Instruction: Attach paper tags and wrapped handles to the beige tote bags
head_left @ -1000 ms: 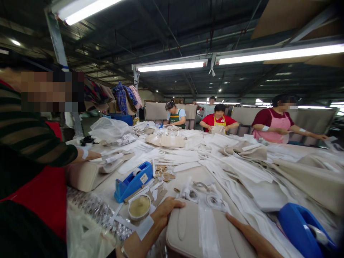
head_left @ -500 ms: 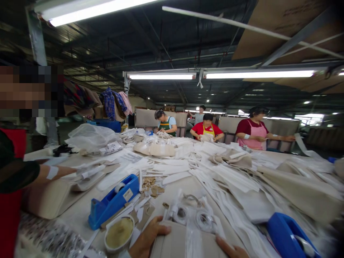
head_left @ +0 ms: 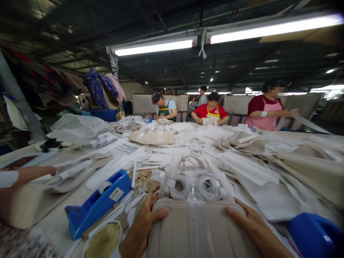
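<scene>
We rest both hands on a beige padded bag (head_left: 172,229), right in front of us.
Left hand (head_left: 143,220) and right hand (head_left: 252,224) lie open, fingers spread on the bag's upper corners, no tight grip; a clear plastic strip (head_left: 197,229) runs down the bag; white coils (head_left: 193,187) in clear plastic sit just beyond the hands; a blue tape dispenser (head_left: 98,202) sits left of the left hand.

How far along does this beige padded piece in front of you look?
Done: a clear plastic strip already lies across the beige padded piece. In hand: the left hand and right hand rest on its edges. Remaining: two plastic-wrapped white coils lie just beyond it, among piles of white strips.
</scene>
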{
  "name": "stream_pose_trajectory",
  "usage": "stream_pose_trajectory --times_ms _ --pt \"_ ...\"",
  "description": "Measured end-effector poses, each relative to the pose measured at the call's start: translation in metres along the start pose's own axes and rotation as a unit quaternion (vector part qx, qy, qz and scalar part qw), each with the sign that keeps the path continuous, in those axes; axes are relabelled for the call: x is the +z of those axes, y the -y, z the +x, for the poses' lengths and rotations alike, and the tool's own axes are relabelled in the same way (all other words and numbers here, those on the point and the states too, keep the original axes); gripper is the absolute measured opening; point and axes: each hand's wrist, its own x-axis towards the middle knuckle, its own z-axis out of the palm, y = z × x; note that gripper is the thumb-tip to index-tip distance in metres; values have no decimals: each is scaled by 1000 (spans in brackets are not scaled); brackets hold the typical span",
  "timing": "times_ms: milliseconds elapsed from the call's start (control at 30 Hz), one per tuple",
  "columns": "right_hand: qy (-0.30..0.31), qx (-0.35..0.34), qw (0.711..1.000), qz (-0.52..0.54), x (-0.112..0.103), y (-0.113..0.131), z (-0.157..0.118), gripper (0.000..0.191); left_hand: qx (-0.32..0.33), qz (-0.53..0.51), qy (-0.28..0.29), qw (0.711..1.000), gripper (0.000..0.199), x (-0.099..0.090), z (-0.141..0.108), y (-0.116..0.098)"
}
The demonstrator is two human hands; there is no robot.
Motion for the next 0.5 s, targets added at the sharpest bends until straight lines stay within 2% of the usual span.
stream_pose_trajectory --times_ms 100,200,267,367,433,500 --pt "56 -6 997 50 -2 21 50 83 54 -18 0 998 92 19 37 -20" --pt "57 -38 997 42 -3 24 98 85 78 -11 -13 997 101 30 70 -38" --pt "39 -42 998 18 -2 18 128 86 77 -5 -27 997 103 32 89 -47" --pt "45 -19 999 -18 1 13 164 86 59 -9 -44 997 101 29 114 -60" --pt "58 7 997 -40 8 20 182 87 40 -10 -59 997 101 26 127 -71" --pt "68 25 996 -51 18 38 198 84 23 -13 -75 997 99 22 140 -86"
